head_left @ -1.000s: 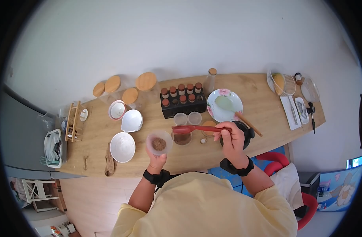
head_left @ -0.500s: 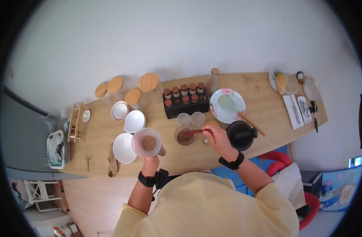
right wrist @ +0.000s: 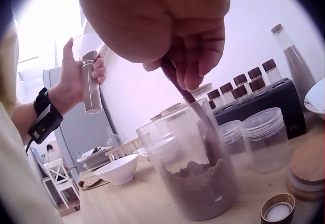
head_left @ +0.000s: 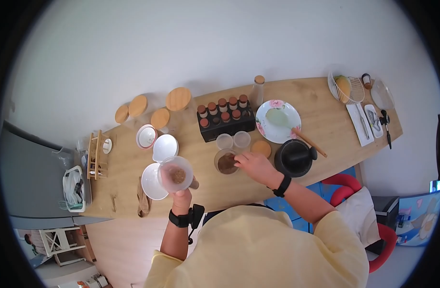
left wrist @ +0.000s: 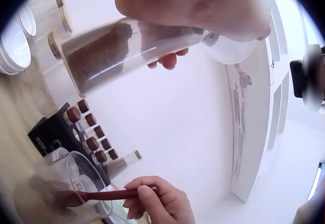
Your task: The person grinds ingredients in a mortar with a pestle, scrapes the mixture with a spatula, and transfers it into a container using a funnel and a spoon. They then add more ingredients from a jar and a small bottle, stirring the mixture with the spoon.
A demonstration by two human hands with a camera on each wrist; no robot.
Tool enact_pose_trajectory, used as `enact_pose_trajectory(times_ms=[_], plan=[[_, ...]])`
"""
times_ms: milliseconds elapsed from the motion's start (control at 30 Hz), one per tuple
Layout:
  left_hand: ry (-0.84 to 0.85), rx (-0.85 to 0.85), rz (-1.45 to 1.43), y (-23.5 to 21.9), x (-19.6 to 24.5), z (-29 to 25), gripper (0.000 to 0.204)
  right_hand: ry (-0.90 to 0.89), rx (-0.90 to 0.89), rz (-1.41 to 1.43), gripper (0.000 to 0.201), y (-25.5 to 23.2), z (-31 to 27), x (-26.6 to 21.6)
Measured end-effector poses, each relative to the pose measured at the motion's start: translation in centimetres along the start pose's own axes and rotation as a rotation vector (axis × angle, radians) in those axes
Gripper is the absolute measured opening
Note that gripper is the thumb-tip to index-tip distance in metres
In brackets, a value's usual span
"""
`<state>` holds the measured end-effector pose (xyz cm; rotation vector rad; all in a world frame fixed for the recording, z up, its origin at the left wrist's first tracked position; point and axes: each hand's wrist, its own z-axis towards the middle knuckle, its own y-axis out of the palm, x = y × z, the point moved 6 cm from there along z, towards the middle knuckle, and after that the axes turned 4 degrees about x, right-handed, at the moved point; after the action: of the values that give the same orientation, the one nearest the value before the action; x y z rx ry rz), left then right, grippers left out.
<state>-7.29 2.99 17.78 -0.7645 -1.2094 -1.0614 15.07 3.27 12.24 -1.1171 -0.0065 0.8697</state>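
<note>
My left hand holds a slim glass spice bottle upright, with a clear funnel seated in its mouth. Brown powder lies in the funnel and fills part of the bottle. In the right wrist view, a wide glass jar stands on the table, part full of the same brown powder. My right hand pinches the handle of a dark red spoon above that jar. The spoon's head reaches down inside the glass to the powder.
Behind the jar stands a black rack of brown-capped bottles, with two small plastic cups before it. A mortar, floral plate and wooden lid lie right. White bowls stand left. A small cap sits near the jar.
My right hand has brought the spoon from near the funnel over to the jar and lowered it in. My left hand has shifted left and slightly up with the bottle and funnel.
</note>
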Motion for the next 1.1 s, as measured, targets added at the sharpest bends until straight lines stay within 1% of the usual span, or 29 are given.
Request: enact_pose_trajectory(times_ms=[33,67,100,133,200,233,300,333,400,433,467,500,533,567,633,767,833,867,933,967,1000,1033,1067,1100], plan=[[0.019,-0.057,-0.052,0.1,-0.2,-0.2,0.052,0.007,-0.004,0.005,0.018,0.2,-0.3,-0.2],[0.045,-0.114,-0.108,0.2,-0.6,-0.1,0.059,0.068,-0.04,0.018,0.018,0.6,-0.3,0.2],[0.119,-0.085,-0.204,-0.3,-1.2,0.1,0.06,0.128,-0.07,0.028,0.018,0.9,-0.1,0.6],[0.121,-0.093,-0.206,-0.1,-1.3,0.3,0.06,0.133,-0.064,0.025,0.018,0.9,0.1,0.7],[0.19,-0.144,-0.177,0.0,-0.9,0.1,0.057,0.386,-0.058,0.259,0.017,1.2,-0.1,1.7],[0.191,-0.143,-0.175,-0.1,-0.8,0.2,0.057,0.386,-0.058,0.261,0.017,1.4,0.1,1.6],[-0.104,-0.107,-0.447,-0.1,-2.1,0.7,0.068,0.432,0.065,0.335,0.019,1.1,0.3,2.0],[-0.105,-0.11,-0.447,-0.5,-2.7,0.6,0.068,0.434,0.068,0.334,0.019,1.4,0.4,2.0],[0.227,-0.078,0.094,-1.4,-2.8,0.2,0.075,0.49,0.157,0.352,0.021,1.3,0.4,2.6],[0.251,-0.135,-0.047,-0.7,-2.4,-0.4,0.075,0.494,0.154,0.354,0.021,1.3,0.4,2.4],[0.249,-0.133,-0.045,-1.1,-2.9,-0.5,0.075,0.532,0.147,0.371,0.021,1.3,0.5,2.5],[0.281,-0.121,0.027,-1.5,-3.6,-0.2,0.077,0.568,0.145,0.386,0.021,1.3,0.6,2.6],[0.315,-0.111,0.096,-1.2,-3.0,0.2,0.079,0.567,0.15,0.384,0.021,1.4,0.7,2.8],[0.316,-0.114,0.093,-0.7,-2.6,0.1,0.079,0.551,0.183,0.369,0.02,1.5,0.6,3.0],[0.05,-0.093,-0.113,-0.2,-2.9,-0.1,0.082,0.536,0.211,0.357,0.02,1.6,0.3,2.9],[0.114,-0.132,-0.044,-0.1,-2.4,0.4,0.077,0.595,0.206,0.377,0.022,1.8,0.2,3.3],[-0.046,-0.139,-0.341,0.0,-2.7,0.8,0.072,0.621,0.199,0.384,0.023,2.0,0.0,3.5],[-0.046,-0.139,-0.341,-0.1,-2.7,0.6,0.072,0.636,0.194,0.413,0.023,2.1,-0.1,3.7],[0.078,-0.017,0.034,-0.8,-2.1,0.3,0.063,0.651,0.198,0.435,0.023,2.1,0.0,4.2],[0.073,-0.016,0.036,-0.7,-2.1,0.0,0.063,0.689,0.19,0.481,0.022,2.3,-0.3,4.2],[0.12,-0.037,-0.029,-0.6,-1.6,-0.4,0.06,0.723,0.18,0.53,0.021,2.6,-0.5,4.1],[0.173,-0.063,-0.096,-0.3,-1.0,-0.4,0.057,0.719,0.182,0.533,0.021,2.7,-0.4,4.1],[0.228,-0.095,-0.166,0.1,-0.4,-0.1,0.054,0.671,0.214,0.506,0.021,2.5,-0.2,4.2],[0.225,-0.097,-0.167,0.2,-0.1,-0.1,0.054,0.628,0.237,0.479,0.021,2.3,-0.3,4.1]])
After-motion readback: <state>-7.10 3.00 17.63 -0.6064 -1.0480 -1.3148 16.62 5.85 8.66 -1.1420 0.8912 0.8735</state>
